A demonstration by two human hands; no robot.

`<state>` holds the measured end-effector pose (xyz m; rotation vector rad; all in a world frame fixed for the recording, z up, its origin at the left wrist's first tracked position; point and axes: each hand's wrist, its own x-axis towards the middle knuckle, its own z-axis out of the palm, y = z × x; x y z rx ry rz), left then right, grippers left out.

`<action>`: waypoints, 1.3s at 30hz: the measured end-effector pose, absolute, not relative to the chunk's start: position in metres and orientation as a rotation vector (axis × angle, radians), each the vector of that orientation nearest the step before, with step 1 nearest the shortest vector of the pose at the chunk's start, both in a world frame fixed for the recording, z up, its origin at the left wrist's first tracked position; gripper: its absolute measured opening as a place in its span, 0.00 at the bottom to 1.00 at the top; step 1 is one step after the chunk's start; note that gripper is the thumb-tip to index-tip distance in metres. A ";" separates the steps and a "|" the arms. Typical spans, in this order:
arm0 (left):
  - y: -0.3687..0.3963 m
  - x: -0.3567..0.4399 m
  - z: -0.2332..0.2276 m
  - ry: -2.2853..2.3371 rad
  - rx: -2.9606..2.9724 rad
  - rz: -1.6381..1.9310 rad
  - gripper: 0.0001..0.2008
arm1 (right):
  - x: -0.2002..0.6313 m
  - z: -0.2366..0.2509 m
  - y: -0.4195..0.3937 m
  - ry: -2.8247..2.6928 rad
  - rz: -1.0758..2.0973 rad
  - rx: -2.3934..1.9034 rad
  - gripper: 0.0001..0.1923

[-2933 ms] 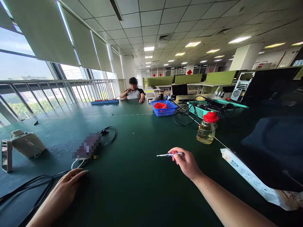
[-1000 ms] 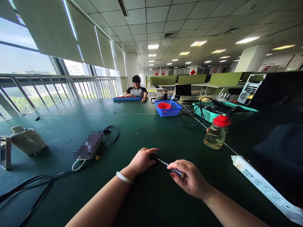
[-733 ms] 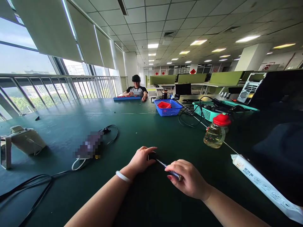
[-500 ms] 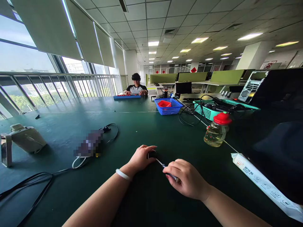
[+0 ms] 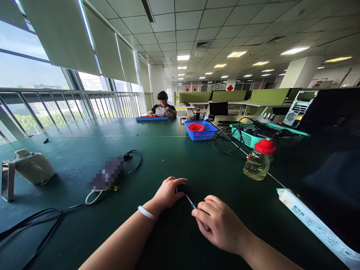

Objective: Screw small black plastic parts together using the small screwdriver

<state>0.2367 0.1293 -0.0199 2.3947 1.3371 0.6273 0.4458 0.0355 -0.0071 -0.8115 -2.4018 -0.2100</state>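
Note:
My left hand [image 5: 169,193], with a white band on the wrist, is closed around a small black object [image 5: 181,188] on the dark green table [image 5: 152,165]. Its kind is hard to make out, as my fingers cover part of it. In my right hand [image 5: 218,223] is a screwdriver [image 5: 193,205], gripped by its handle. The thin metal shaft slants up and left, its tip at the black object by my left thumb. Most of the handle is hidden in my fingers.
A bottle with a red lid [image 5: 258,161] and a long white packet [image 5: 315,225] lie to the right. Further back are a blue basket [image 5: 204,134] and a green basket of cables [image 5: 244,138]. Leftward are a beige device [image 5: 33,167] and cables [image 5: 53,210]. A person [image 5: 162,107] sits at the far end.
My right hand has turned slightly around the screwdriver, whose shaft now points more steeply toward the black object. The whole view has shifted down a little. The far person's hand has moved.

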 end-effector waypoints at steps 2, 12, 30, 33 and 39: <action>0.129 0.237 -0.019 1.337 2.397 0.621 0.26 | 0.446 -0.007 0.036 -2.405 -0.208 -0.811 0.12; 0.129 0.236 -0.019 1.317 2.390 0.625 0.28 | 0.445 -0.007 0.034 -2.385 -0.203 -0.815 0.12; 0.131 0.235 -0.021 1.367 2.386 0.603 0.23 | 0.440 -0.014 0.034 -2.510 -0.124 -0.948 0.03; 0.131 0.235 -0.021 1.375 2.387 0.584 0.21 | 0.439 -0.015 0.035 -2.492 -0.151 -0.942 0.01; 0.131 0.236 -0.020 1.369 2.380 0.601 0.20 | 0.436 -0.020 0.037 -2.478 -0.168 -0.929 0.01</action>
